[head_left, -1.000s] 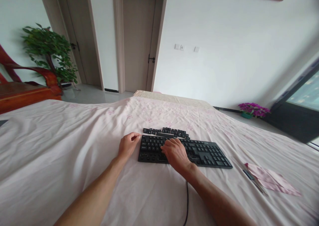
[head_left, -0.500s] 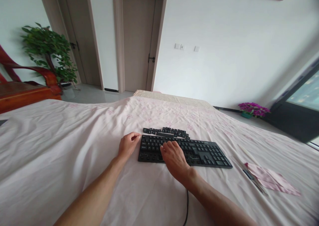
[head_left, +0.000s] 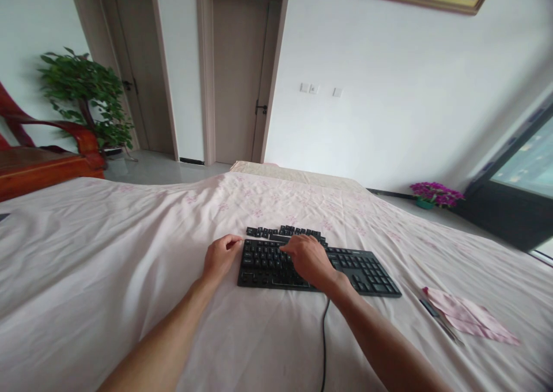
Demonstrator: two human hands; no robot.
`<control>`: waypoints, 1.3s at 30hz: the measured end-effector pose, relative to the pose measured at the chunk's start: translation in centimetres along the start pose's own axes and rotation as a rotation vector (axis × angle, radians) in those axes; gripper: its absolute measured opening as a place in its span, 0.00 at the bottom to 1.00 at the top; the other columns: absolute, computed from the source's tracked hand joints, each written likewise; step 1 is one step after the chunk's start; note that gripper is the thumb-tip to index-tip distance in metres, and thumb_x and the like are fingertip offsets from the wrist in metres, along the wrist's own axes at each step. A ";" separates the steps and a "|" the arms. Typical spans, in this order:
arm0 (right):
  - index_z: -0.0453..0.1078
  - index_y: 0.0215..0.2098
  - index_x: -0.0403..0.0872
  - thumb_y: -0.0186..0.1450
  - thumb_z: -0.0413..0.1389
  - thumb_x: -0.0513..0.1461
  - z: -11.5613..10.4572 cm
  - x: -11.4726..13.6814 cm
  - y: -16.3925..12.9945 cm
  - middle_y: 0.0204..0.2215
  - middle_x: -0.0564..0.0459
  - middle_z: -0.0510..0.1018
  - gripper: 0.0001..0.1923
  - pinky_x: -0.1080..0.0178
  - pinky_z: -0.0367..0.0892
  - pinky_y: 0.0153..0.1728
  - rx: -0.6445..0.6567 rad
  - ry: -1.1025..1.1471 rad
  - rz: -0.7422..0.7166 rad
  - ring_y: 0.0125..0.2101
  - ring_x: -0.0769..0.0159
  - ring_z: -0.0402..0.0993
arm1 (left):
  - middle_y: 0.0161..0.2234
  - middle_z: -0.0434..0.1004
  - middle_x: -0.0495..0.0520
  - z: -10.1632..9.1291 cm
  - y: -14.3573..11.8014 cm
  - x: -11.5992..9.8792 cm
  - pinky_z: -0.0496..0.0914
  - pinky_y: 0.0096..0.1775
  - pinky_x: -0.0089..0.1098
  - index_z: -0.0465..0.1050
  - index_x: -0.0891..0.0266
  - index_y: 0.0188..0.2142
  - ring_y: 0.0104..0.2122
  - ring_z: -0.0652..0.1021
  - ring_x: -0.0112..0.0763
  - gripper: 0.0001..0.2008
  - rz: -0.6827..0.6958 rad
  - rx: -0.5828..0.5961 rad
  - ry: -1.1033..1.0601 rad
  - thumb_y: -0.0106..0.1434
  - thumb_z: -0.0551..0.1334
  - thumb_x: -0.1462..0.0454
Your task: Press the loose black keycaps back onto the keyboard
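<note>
a pink sheet (head_left: 129,253) covers the bed in a white room with a door (head_left: 235,75); the keyboard (head_left: 363,265) lies mid-bed. my left hand (head_left: 221,256) curls loosely beside its left edge, holding nothing. my right hand (head_left: 309,259), fingers bent on the keys, has moved up toward the loose keycaps (head_left: 268,231).

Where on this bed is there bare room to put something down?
Wide bare sheet left of the left hand. Another patch between keyboard and pink cloth. Crowded: loose keycaps behind the keyboard, under the right hand.
</note>
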State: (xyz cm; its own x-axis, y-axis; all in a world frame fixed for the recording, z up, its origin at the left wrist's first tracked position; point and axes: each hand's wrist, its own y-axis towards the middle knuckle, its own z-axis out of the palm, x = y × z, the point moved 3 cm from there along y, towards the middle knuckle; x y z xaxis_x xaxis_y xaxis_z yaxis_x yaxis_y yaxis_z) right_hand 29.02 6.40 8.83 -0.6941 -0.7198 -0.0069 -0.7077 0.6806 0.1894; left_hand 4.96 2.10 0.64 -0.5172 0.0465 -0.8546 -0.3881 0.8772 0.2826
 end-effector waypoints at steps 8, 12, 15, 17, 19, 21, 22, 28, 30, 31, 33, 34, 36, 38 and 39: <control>0.78 0.41 0.55 0.65 0.53 0.38 1.9 -6.3 6.8 0.45 0.55 0.78 0.13 0.64 0.55 0.47 -0.032 0.075 0.255 0.47 0.61 0.65 | 0.37 0.82 0.50 -0.1 0.0 -0.3 0.70 0.44 0.32 0.78 0.57 0.36 0.39 0.79 0.36 0.13 -0.014 0.004 0.026 0.59 0.57 0.57; 0.79 0.37 0.55 0.62 0.55 0.38 3.4 -6.9 9.1 0.45 0.54 0.78 0.11 0.61 0.53 0.47 0.025 0.041 0.310 0.49 0.59 0.63 | 0.37 0.82 0.50 -0.1 0.0 -0.2 0.70 0.43 0.31 0.78 0.57 0.36 0.39 0.79 0.36 0.12 -0.014 0.001 0.028 0.59 0.57 0.57; 0.80 0.36 0.54 0.61 0.56 0.37 3.8 -7.0 10.1 0.42 0.51 0.79 0.11 0.60 0.52 0.47 0.060 0.024 0.318 0.49 0.57 0.62 | 0.37 0.82 0.49 0.0 0.1 -0.1 0.70 0.43 0.31 0.78 0.57 0.36 0.38 0.79 0.35 0.12 -0.008 -0.004 0.031 0.59 0.57 0.57; 0.80 0.36 0.54 0.61 0.56 0.36 4.0 -7.1 10.5 0.40 0.50 0.80 0.11 0.59 0.52 0.46 0.083 0.010 0.315 0.49 0.57 0.62 | 0.37 0.82 0.49 0.0 0.1 0.0 0.70 0.43 0.31 0.78 0.57 0.36 0.38 0.79 0.35 0.12 -0.003 -0.008 0.033 0.59 0.57 0.57; 0.80 0.36 0.53 0.60 0.56 0.36 4.0 -7.1 10.7 0.40 0.49 0.80 0.11 0.59 0.51 0.46 0.101 -0.004 0.306 0.48 0.57 0.62 | 0.37 0.82 0.50 0.0 0.1 0.1 0.70 0.43 0.31 0.78 0.56 0.36 0.38 0.79 0.36 0.12 0.002 -0.014 0.030 0.59 0.58 0.57; 0.80 0.36 0.53 0.60 0.57 0.36 4.0 -7.1 10.9 0.40 0.49 0.80 0.10 0.59 0.51 0.46 0.115 -0.019 0.301 0.48 0.56 0.62 | 0.37 0.82 0.50 0.0 0.1 0.0 0.70 0.43 0.32 0.78 0.56 0.36 0.38 0.79 0.36 0.12 0.006 -0.016 0.023 0.59 0.58 0.57; 0.80 0.36 0.52 0.59 0.57 0.37 4.1 -7.0 11.0 0.39 0.49 0.80 0.10 0.59 0.51 0.46 0.122 -0.026 0.301 0.48 0.56 0.62 | 0.37 0.82 0.50 0.0 0.1 0.0 0.70 0.43 0.32 0.78 0.56 0.35 0.38 0.79 0.36 0.12 0.006 -0.015 0.019 0.59 0.58 0.57; 0.80 0.36 0.51 0.58 0.59 0.38 4.4 -6.8 11.7 0.36 0.47 0.81 0.09 0.60 0.51 0.45 0.158 -0.063 0.299 0.48 0.56 0.63 | 0.36 0.82 0.50 0.0 0.1 0.0 0.70 0.43 0.33 0.78 0.57 0.35 0.38 0.79 0.37 0.12 -0.004 -0.016 0.004 0.59 0.58 0.57; 0.80 0.36 0.50 0.58 0.59 0.39 4.6 -6.8 12.0 0.36 0.47 0.81 0.09 0.60 0.51 0.44 0.164 -0.070 0.296 0.47 0.56 0.63 | 0.36 0.82 0.50 0.0 0.1 0.1 0.70 0.43 0.32 0.78 0.57 0.36 0.38 0.79 0.37 0.12 -0.008 -0.017 0.006 0.59 0.58 0.56; 0.80 0.35 0.50 0.58 0.59 0.38 4.7 -6.8 12.0 0.36 0.47 0.81 0.09 0.60 0.51 0.44 0.164 -0.073 0.294 0.47 0.56 0.63 | 0.36 0.82 0.50 0.0 0.1 0.1 0.70 0.43 0.32 0.78 0.57 0.36 0.38 0.79 0.36 0.12 -0.009 -0.016 0.008 0.59 0.58 0.56; 0.80 0.35 0.50 0.58 0.58 0.38 4.9 -6.8 12.2 0.36 0.47 0.81 0.09 0.60 0.51 0.44 0.158 -0.077 0.292 0.47 0.56 0.63 | 0.37 0.82 0.50 0.0 0.1 0.0 0.70 0.43 0.32 0.78 0.57 0.36 0.38 0.79 0.36 0.13 -0.006 -0.014 0.009 0.59 0.58 0.56; 0.80 0.35 0.50 0.58 0.58 0.38 5.0 -6.7 12.2 0.36 0.47 0.81 0.09 0.60 0.51 0.44 0.155 -0.077 0.290 0.47 0.56 0.63 | 0.37 0.82 0.50 -0.1 0.1 -0.1 0.70 0.43 0.32 0.78 0.57 0.36 0.38 0.79 0.36 0.13 -0.004 -0.015 0.009 0.59 0.58 0.56; 0.80 0.34 0.49 0.57 0.59 0.38 5.1 -6.7 12.2 0.35 0.47 0.81 0.08 0.60 0.51 0.44 0.148 -0.075 0.289 0.46 0.56 0.64 | 0.36 0.82 0.50 -0.1 0.1 -0.1 0.70 0.43 0.32 0.78 0.57 0.36 0.38 0.79 0.36 0.13 -0.004 -0.017 0.011 0.59 0.58 0.56; 0.80 0.33 0.49 0.57 0.59 0.38 5.0 -6.6 12.2 0.34 0.46 0.81 0.08 0.60 0.51 0.44 0.139 -0.067 0.286 0.46 0.56 0.64 | 0.37 0.82 0.50 -0.1 0.1 -0.2 0.70 0.43 0.32 0.78 0.57 0.36 0.38 0.79 0.36 0.13 -0.004 -0.019 0.015 0.59 0.58 0.56; 0.80 0.33 0.49 0.57 0.60 0.38 4.9 -6.6 12.1 0.34 0.47 0.81 0.08 0.60 0.51 0.45 0.133 -0.061 0.284 0.46 0.56 0.64 | 0.37 0.82 0.50 -0.1 0.1 -0.2 0.70 0.43 0.32 0.78 0.57 0.35 0.38 0.79 0.36 0.12 -0.002 -0.017 0.016 0.59 0.58 0.57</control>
State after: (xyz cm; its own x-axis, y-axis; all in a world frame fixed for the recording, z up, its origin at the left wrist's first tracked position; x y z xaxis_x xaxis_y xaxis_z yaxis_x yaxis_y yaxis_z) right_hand 24.39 20.01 6.39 -0.8703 -0.4915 -0.0319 -0.4925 0.8681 0.0623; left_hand 4.95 2.10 0.84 -0.5288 0.0365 -0.8480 -0.4023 0.8689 0.2883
